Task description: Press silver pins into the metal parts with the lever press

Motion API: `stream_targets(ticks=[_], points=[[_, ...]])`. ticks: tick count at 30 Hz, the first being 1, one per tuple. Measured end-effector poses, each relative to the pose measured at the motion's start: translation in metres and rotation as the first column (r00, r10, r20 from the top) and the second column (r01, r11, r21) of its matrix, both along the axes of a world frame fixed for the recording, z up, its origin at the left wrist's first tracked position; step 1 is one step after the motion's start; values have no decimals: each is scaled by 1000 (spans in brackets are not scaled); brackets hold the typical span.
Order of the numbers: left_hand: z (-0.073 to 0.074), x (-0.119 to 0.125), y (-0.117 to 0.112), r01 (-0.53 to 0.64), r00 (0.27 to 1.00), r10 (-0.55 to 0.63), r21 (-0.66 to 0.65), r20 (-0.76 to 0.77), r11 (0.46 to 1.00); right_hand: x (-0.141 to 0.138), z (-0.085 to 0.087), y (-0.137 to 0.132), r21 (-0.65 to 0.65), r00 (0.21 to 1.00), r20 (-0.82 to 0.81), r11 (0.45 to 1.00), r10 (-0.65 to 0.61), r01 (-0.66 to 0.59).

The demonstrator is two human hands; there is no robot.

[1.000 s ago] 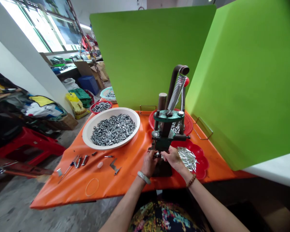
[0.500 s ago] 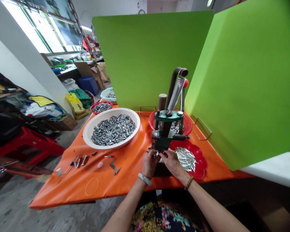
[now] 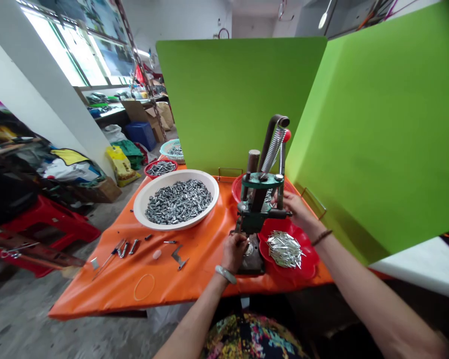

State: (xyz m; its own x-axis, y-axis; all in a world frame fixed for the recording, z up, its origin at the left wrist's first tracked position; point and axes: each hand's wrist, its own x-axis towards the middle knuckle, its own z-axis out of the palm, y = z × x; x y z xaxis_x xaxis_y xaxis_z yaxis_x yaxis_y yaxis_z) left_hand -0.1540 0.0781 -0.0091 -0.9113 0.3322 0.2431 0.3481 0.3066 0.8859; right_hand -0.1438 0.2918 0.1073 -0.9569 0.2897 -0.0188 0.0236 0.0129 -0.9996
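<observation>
A green hand press (image 3: 260, 219) with a spring and a red-knobbed lever stands at the table's front. My left hand (image 3: 234, 253) is at its base, beside the round plate, with curled fingers pressed together; whatever they hold is hidden. Behind the press, my right hand (image 3: 296, 207) reaches over a red basket (image 3: 237, 188) of small metal parts. Its fingers stretch leftward, looking apart, their tips partly covered by the press. Just below that hand, a red scalloped dish (image 3: 310, 249) holds a heap of thin silvery pins (image 3: 285, 248).
A wide white basin (image 3: 140, 209) of grey metal pieces sits left on the orange table cover (image 3: 108, 294). Loose bolts (image 3: 133, 246), a bent metal bracket (image 3: 177, 257) and a rubber band (image 3: 144, 287) lie nearer. Green panels (image 3: 239, 99) stand behind and to the right.
My right hand has left the press base and moved up and right to the red basket behind it. My left hand stays at the base. The camera view has shifted slightly.
</observation>
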Motion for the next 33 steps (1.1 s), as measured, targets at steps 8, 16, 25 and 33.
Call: stream_targets(ticks=[8,16,25,33], points=[[-2,0,0,4,1000,-4,9,29,1000,-54,180,3,43,940,-334,997,74,-64],[-6,-2,0,16,1000,-16,-3,24,1000,14,214,-51,10,914,-334,970,231,-242],[-1,0,-1,45,999,-45,-2,-4,999,104,188,-101,-7,579,538,691,612,-723],[-19,-6,-4,92,996,-92,-40,6,995,120,167,-115,504,634,571,387,522,-772]])
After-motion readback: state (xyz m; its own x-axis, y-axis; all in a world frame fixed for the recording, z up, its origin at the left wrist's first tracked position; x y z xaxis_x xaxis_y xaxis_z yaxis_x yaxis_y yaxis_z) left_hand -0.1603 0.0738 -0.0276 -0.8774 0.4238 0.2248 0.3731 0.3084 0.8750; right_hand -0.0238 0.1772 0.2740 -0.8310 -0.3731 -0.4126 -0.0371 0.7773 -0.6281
